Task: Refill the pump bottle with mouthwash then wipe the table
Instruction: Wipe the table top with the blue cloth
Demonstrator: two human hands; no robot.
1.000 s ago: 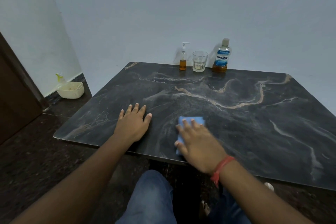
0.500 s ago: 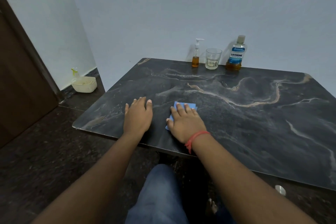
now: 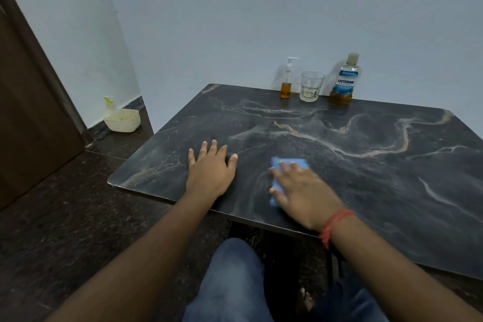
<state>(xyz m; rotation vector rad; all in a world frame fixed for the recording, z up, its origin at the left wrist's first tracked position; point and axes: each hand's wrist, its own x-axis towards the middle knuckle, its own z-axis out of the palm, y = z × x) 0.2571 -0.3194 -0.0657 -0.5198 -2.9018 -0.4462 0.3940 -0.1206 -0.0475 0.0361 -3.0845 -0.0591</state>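
A: What is shown, and where are the task's things?

B: A dark marbled stone worktop [image 3: 366, 178] is seen, with the wiping judged under way. A flat left hand [image 3: 210, 172] is braced near the near-left edge, its grip spread and empty. A right hand [image 3: 300, 191] is pressed with spread fingers on a folded blue cloth [image 3: 290, 165]. At the far edge stand a mouthwash bottle with a blue label [image 3: 345, 81], a clear glass tumbler [image 3: 311, 86] and a small clear pump bottle of amber liquid [image 3: 286, 81].

A: What could go wrong?

B: The cloth, merely pressed rather than pinched, could be slid off. The far bottles could be knocked by a long stroke.

A: What differs from before?

B: The cloth has been swept rightward, away from the left hand.
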